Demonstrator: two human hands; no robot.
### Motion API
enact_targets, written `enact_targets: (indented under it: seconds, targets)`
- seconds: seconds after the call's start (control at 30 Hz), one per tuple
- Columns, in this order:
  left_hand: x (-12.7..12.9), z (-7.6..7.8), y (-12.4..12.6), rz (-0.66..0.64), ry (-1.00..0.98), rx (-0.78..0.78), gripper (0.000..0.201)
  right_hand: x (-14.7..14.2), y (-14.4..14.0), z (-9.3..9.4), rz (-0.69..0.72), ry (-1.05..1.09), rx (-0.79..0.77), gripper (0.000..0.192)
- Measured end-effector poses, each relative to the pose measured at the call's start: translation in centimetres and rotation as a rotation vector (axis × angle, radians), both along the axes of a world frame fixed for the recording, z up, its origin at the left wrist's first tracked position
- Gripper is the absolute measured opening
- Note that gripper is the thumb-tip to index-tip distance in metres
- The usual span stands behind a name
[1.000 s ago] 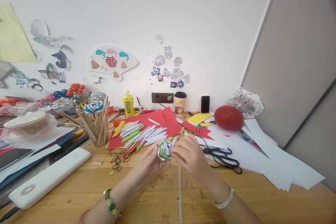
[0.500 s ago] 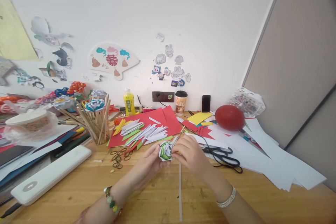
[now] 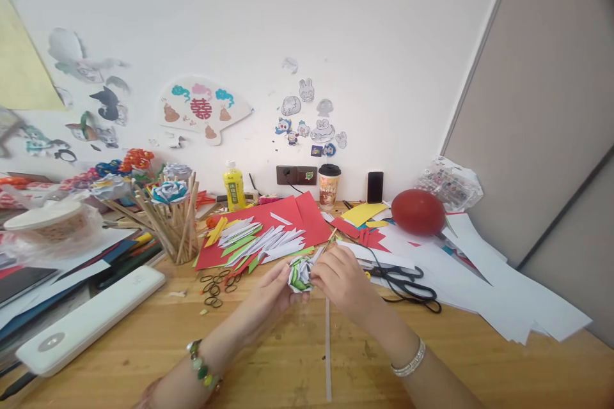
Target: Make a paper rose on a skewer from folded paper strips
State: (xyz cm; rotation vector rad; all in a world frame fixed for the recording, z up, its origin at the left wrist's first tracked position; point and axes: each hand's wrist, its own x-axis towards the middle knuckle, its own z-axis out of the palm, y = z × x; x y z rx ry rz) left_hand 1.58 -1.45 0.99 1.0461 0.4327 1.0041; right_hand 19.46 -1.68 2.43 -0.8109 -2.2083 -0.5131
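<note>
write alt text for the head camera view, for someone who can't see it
Two hands, the left hand and right hand, hold a small white and green paper flower above a wooden table. Behind lie cut paper strips on red paper, with scissors at right.

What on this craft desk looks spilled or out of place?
Black rubber bands lie scattered loose on the wooden desk, left of the paper flower held by both hands. White sheets sprawl unevenly at the right. Nothing looks damaged.
</note>
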Motion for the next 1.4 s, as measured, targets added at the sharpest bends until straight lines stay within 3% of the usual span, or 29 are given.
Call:
enact_targets:
  seconds: [0.2, 0.5, 0.6, 0.7, 0.83, 0.9, 0.97, 1.07, 1.17, 1.23, 1.4]
  targets:
    - [0.0, -0.2, 0.0, 0.003, -0.022, -0.016, 0.021, -0.1, 0.1, -0.2, 0.021, 0.017, -0.048, 0.016]
    - [-0.3, 0.3, -0.1, -0.001, -0.062, -0.010, 0.022, 0.7, -0.5, 1.6, 0.154, 0.274, -0.188, 0.015]
    - [-0.3, 0.3, -0.1, -0.013, -0.063, 0.002, 0.023, 0.8, -0.5, 1.5, 0.170, 0.263, -0.198, 0.014]
    - [-0.1, 0.2, -0.1, -0.005, -0.064, -0.004, 0.022, 0.5, -0.4, 1.1, 0.136, 0.164, -0.097, 0.014]
    - [0.1, 0.0, -0.1, -0.001, -0.061, -0.007, 0.021, 0.2, -0.4, 0.6, 0.018, 0.024, 0.180, 0.019]
    - [0.1, 0.0, -0.1, 0.008, -0.067, -0.016, 0.020, 0.1, -0.6, 0.6, 0.004, 0.015, 0.223, 0.019]
    - [0.1, 0.1, -0.2, 0.016, -0.073, -0.029, 0.020, 0.1, -0.7, 0.7, 0.064, 0.067, 0.108, 0.017]
    - [0.1, 0.3, -0.3, 0.015, -0.070, -0.031, 0.022, 0.2, -0.7, 1.0, 0.184, 0.240, -0.219, 0.014]
    - [0.0, 0.5, -0.3, 0.010, -0.066, -0.017, 0.022, 0.0, -0.6, 1.1, 0.202, 0.382, -0.408, 0.016]
    - [-0.1, 0.5, -0.2, 0.005, -0.069, -0.004, 0.021, -0.1, -0.5, 1.0, 0.182, 0.406, -0.404, 0.016]
    - [0.0, 0.3, -0.2, 0.004, -0.060, -0.004, 0.020, 0.0, -0.3, 0.8, 0.155, 0.253, -0.216, 0.015]
